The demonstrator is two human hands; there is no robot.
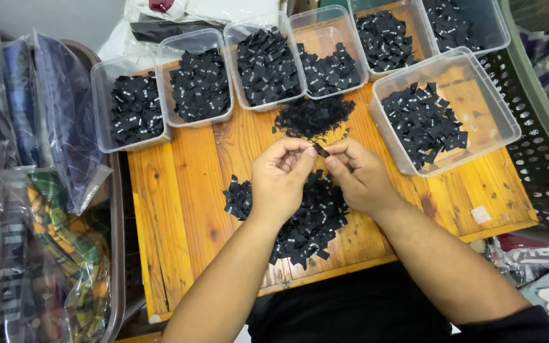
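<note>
Two hands meet over the middle of the wooden board (179, 190); the left hand (281, 181) and the right hand (358, 178) pinch one small black label (320, 150) between thumb and fingertips, both grips narrow and closed on it. At about six o'clock from the hands, partly under the wrists, lies the big loose heap of black labels (312, 222); at twelve o'clock, just past the fingertips, sits a smaller scattered heap (312, 117).

Farther off, clear plastic tubs hold more labels: one large tub (443, 111) at two o'clock, and a row along the far edge from ten to one o'clock, its leftmost tub (131, 108) at ten. Bagged fabrics (52, 190) fill the nine o'clock side; a perforated green basket (541, 140) stands at three.

By my reading the step in hand is checking a single label picked from the near heap; the next move would call for matching its mark to the right tub and letting go cleanly above it.
</note>
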